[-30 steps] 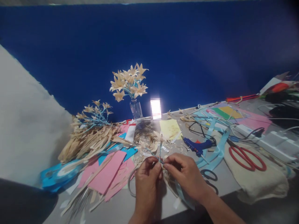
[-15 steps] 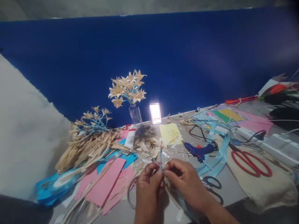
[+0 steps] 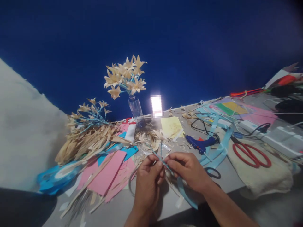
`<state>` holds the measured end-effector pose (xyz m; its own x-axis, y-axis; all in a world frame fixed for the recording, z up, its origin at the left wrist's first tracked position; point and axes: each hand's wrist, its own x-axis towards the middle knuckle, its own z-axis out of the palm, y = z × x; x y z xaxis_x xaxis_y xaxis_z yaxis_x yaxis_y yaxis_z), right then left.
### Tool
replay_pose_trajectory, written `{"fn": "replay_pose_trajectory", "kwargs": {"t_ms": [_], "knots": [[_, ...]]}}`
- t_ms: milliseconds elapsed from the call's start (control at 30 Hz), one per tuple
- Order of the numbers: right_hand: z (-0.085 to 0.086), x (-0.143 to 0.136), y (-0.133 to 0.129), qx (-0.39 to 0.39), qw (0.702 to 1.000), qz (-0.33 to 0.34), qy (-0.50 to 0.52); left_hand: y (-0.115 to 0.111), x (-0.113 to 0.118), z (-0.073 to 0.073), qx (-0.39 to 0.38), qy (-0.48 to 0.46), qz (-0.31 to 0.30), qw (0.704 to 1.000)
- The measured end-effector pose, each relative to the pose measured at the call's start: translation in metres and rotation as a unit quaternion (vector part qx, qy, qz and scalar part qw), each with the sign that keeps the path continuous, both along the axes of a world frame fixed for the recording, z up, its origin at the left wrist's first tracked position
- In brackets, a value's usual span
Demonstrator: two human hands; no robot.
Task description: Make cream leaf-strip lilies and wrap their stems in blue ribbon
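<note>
My left hand (image 3: 150, 175) is closed, pinching thin blue-wrapped flower stems (image 3: 161, 150) where they cross. Pale flower heads at their tops blend into the scraps behind. Fingertips of my right hand (image 3: 187, 168) are pressed together right beside the left ones, on a narrow light blue ribbon (image 3: 187, 194) at the stems. The ribbon hangs below my right hand toward the table's front edge; part of it is hidden by the fingers. Behind the hands, a glass bottle (image 3: 135, 108) holds a bunch of pale flowers (image 3: 127, 75) with blue stems.
Left lie dried husks (image 3: 87, 143), more blue-stemmed flowers (image 3: 94, 115), pink paper (image 3: 106, 171) and a blue tape roll (image 3: 58, 176). Right are a blue glue gun (image 3: 201, 143), red-handled scissors (image 3: 252, 154) on cloth, black-handled scissors (image 3: 213, 172) and a white power strip (image 3: 281, 142).
The view has tilted down slightly, so the flowers and bottle appear higher. Both hands stay together at the stems; more of the ribbon shows below my right hand.
</note>
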<state>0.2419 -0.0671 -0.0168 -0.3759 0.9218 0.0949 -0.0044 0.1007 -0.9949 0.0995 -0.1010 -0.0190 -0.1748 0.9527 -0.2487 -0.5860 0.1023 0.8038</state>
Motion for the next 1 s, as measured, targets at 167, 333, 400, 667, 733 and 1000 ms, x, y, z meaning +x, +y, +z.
{"fn": "replay_pose_trajectory", "kwargs": {"t_ms": [167, 333, 400, 667, 733, 1000], "knots": [[-0.002, 0.008, 0.007, -0.044, 0.997, -0.044, 0.036, 0.005, -0.011, 0.009, 0.012, -0.086, -0.003, 0.996], [-0.003, 0.016, 0.008, -0.03, 0.997, -0.065, 0.022, 0.008, -0.019, 0.009, -0.042, -0.177, -0.006, 0.983], [-0.003, 0.018, 0.007, -0.028, 0.998, -0.057, 0.009, 0.008, -0.02, 0.009, -0.067, -0.199, -0.004, 0.978], [-0.007, 0.022, 0.003, -0.013, 0.999, -0.052, -0.007, 0.003, -0.02, 0.007, -0.087, -0.2, 0.002, 0.976], [-0.008, 0.022, 0.001, -0.023, 0.999, -0.045, 0.006, 0.002, -0.02, 0.006, -0.077, -0.191, -0.001, 0.979], [-0.007, 0.024, -0.006, -0.053, 0.998, -0.022, 0.031, 0.0, -0.017, 0.009, -0.013, -0.136, 0.045, 0.99]]}}
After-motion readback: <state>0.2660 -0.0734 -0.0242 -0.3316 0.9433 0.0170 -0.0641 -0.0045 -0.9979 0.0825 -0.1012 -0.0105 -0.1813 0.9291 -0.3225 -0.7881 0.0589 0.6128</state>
